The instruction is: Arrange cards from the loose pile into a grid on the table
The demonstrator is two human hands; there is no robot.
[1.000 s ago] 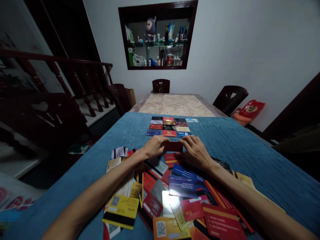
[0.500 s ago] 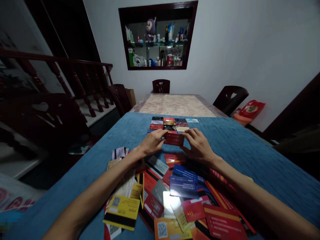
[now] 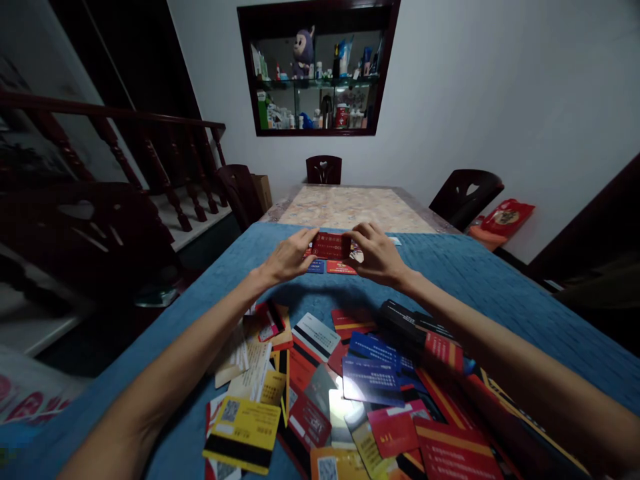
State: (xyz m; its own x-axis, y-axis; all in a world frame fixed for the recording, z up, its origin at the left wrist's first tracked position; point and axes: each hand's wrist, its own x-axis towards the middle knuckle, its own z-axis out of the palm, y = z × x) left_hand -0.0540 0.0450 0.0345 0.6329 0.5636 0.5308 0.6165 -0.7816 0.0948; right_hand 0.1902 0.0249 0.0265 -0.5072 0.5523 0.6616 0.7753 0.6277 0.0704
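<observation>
**poster1:** Head cam question: what are the hands doing here?

**poster2:** Both are pinched on one red card (image 3: 331, 245), held level in the air between them. Left hand (image 3: 289, 257) has its fingertips closed on the card's left end, right hand (image 3: 376, 253) on the right end. Fingers curled, not spread at all. The card hangs over the far part of the blue cloth (image 3: 500, 287), right above the sorted cards (image 3: 334, 267).

**poster1:** How many are in that sorted bunch?

**poster2:** Can't count it properly, the hands and the held card cover most of it. I can pick out one blue and one red card under the hands, plus a sliver of a pale one by the right hand.

**poster1:** And the mess near the camera?

**poster2:** Loose pile (image 3: 350, 387) of overlapping cards between the forearms, well apart from the hands. Too overlapped for an exact count, dozens anyway. Yellow, blue, red, black. Three chairs show around the table (image 3: 350, 207), and one wall shelf (image 3: 317, 70) is packed with bottles and a plush toy.
</observation>
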